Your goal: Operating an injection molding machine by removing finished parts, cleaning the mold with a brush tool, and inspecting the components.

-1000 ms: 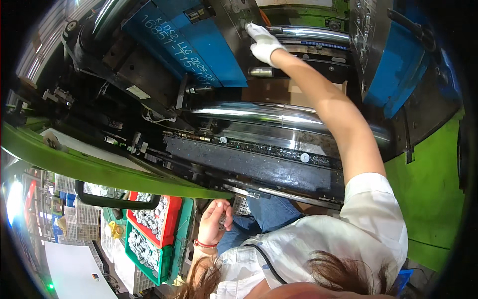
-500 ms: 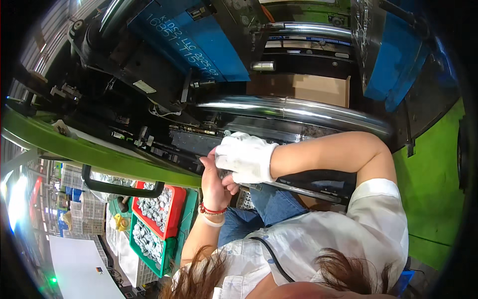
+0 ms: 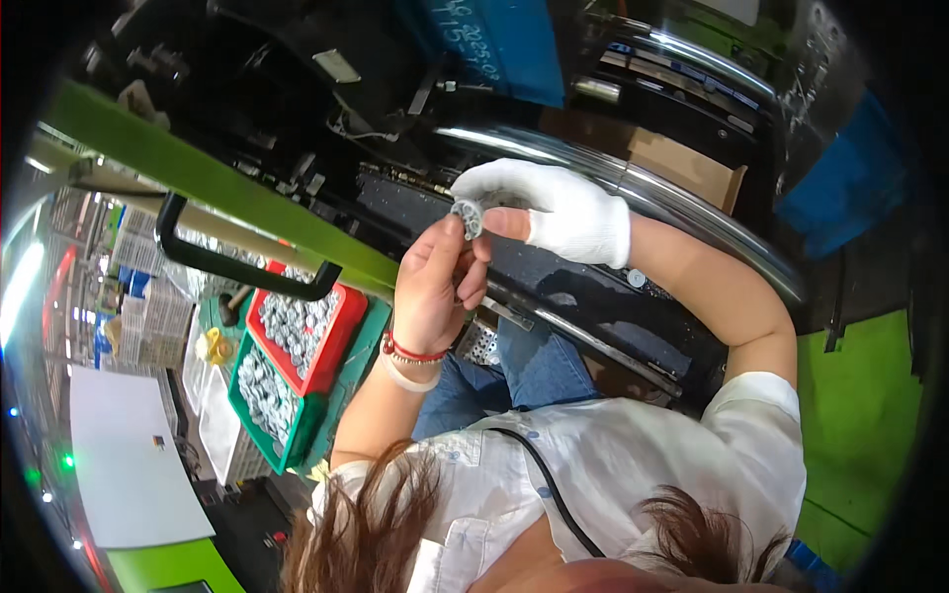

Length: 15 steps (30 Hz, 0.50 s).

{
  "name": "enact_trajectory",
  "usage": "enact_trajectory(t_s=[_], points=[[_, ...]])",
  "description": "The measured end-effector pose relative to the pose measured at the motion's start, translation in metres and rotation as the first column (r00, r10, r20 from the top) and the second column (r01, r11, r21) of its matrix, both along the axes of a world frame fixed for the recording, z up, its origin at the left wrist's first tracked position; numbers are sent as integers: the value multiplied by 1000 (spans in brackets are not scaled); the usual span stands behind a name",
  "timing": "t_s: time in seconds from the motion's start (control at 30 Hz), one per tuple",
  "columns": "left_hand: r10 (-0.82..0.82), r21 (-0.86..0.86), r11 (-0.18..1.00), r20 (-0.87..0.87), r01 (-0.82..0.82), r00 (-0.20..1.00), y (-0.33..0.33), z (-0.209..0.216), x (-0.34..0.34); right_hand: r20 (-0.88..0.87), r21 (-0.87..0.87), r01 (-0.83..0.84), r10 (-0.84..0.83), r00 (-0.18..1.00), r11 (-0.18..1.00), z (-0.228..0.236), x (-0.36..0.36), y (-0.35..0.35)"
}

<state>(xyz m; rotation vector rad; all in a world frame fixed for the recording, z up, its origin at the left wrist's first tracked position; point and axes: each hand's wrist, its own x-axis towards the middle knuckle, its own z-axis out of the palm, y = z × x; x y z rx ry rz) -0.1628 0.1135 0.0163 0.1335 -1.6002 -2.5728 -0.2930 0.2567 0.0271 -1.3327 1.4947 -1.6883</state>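
Between my two hands is a small round grey part [image 3: 469, 218] with a ribbed or spoked face. The thumb and fingertips of my left hand [image 3: 432, 272], bare with a red bead bracelet at the wrist, pinch its lower left edge. My right hand [image 3: 559, 205] wears a white glove that leaves the thumb bare. Its thumb and curled forefinger close on the part from the right and above. Both hands hang over the dark bed of a machine [image 3: 554, 287]. A similar small round piece [image 3: 636, 279] lies on that bed beside my right forearm.
A green machine rail [image 3: 237, 198] with a black handle [image 3: 242, 274] runs along the left. Beyond it stand a red tray [image 3: 341, 331] and a green tray [image 3: 289, 450], both full of small grey parts. A thick chrome bar [image 3: 682, 212] crosses behind my right hand.
My hands have come up and partly apart, and the round part between them now shows; before, the glove covered it. The view has turned, shifting the machine and trays.
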Motion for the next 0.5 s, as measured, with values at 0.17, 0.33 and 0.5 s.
enact_trajectory(t_s=[0.17,0.33,0.5], points=[[14,-15,1000,23,-13,1000,6,4,-3,68,-51,-137,140,988,989,-5,-7,-2],[-24,3,1000,72,24,997,5,-1,-6,-26,-86,-25,22,999,996,-5,-8,-2],[116,-12,993,270,-117,956,-12,-10,25,-41,-399,529,-591,805,749,23,-126,4]])
